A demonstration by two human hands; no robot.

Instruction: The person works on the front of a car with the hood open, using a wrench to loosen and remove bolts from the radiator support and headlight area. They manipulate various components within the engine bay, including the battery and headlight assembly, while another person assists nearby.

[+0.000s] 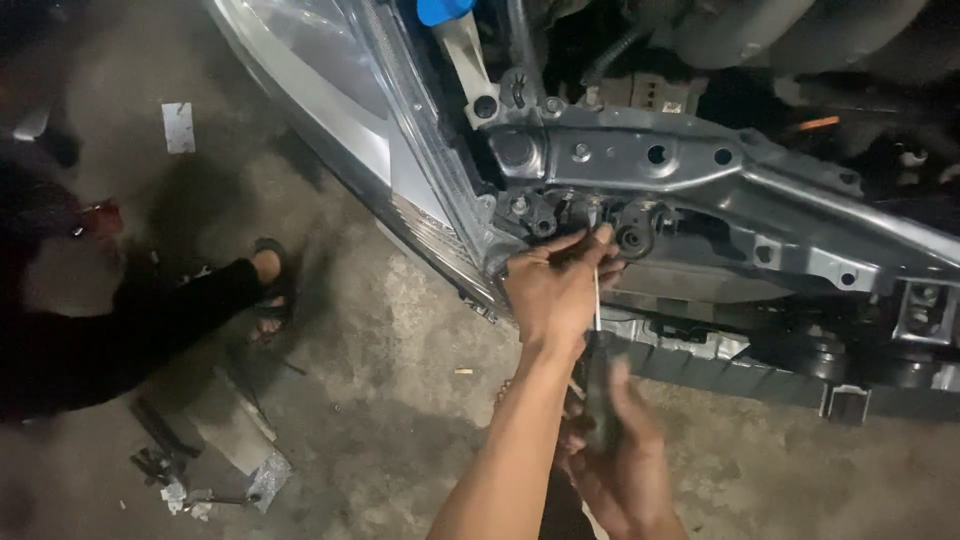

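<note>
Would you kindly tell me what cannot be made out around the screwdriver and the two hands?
- Screwdriver tip, head view: hidden behind the left hand.
- Screwdriver handle: blurred within the moving right hand.
- Fastener being worked: concealed by the fingers and the dark recess under the silver car frame.

**Count around the car's front frame**

One silver metal crossmember [700, 165] spans the open car front. One headlight [330, 90] sits left of it. Two hands work below it: the left hand [550, 290] and the right hand [620, 450], sharing one screwdriver [598, 350]. Left of the crossmember, one sandalled foot [268, 285] rests on the floor [400, 330]. One blue cap [443, 10] shows above it.
</note>
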